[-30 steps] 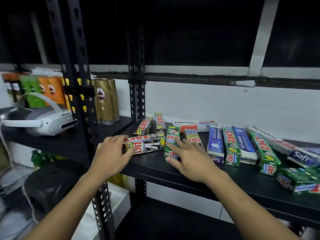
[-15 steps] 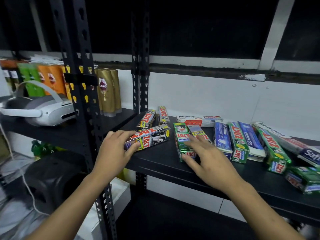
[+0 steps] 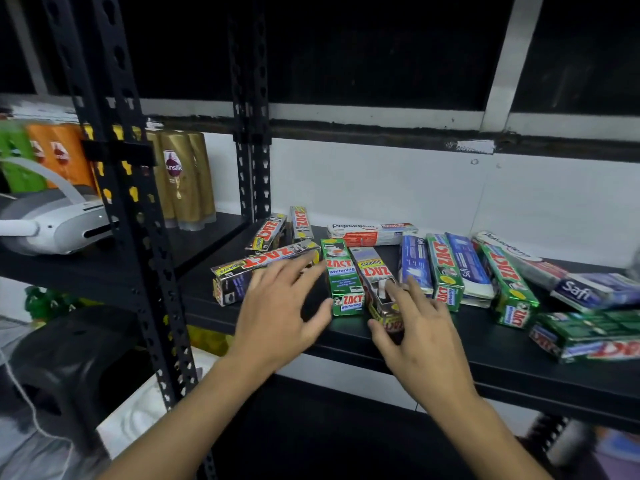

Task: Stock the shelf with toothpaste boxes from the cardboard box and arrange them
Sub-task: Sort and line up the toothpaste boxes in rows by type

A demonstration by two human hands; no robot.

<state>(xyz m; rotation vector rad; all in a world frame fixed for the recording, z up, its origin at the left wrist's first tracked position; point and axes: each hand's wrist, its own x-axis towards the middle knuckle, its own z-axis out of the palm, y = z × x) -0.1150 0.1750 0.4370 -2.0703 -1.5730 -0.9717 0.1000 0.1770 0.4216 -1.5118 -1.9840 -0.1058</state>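
Observation:
Several toothpaste boxes lie on the black shelf (image 3: 450, 355). A silver Zact Smokers box (image 3: 239, 271) lies crosswise at the left, and my left hand (image 3: 284, 317) hovers over its right half with fingers spread. Beside it stand a green Zact Whitening box (image 3: 341, 275) and a second silver Zact Smokers box (image 3: 372, 271), both pointing toward me. My right hand (image 3: 422, 334) rests flat on the near end of that second silver box, thumb at its left edge. Blue Safi (image 3: 414, 261), more green Zact (image 3: 445, 268) and Pepsodent boxes (image 3: 370, 232) lie to the right. No cardboard box is in view.
A black perforated upright post (image 3: 138, 237) stands left of my hands. On the neighbouring shelf sit gold shampoo bottles (image 3: 183, 181), orange bottles (image 3: 59, 154) and a white headset (image 3: 52, 226). A dark stool (image 3: 69, 358) is below. Green boxes (image 3: 588, 334) are piled at the shelf's right end.
My left hand let go of the crosswise silver box's left end and moved right, over its other half. My right hand slid from the green box onto the silver box beside it.

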